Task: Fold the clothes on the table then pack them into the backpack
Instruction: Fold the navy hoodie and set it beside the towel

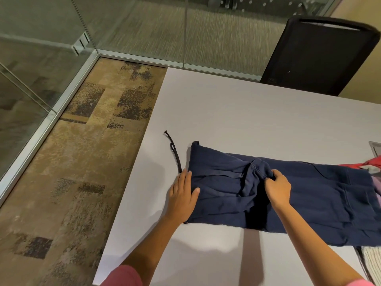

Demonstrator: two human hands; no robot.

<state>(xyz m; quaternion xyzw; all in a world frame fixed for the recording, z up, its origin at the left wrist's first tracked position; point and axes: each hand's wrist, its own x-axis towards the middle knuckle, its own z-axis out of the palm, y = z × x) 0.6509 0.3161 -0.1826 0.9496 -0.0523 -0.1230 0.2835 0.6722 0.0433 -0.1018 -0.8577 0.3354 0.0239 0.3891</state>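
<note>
No text, label, brand, number or sign can be read anywhere in the view.
</note>
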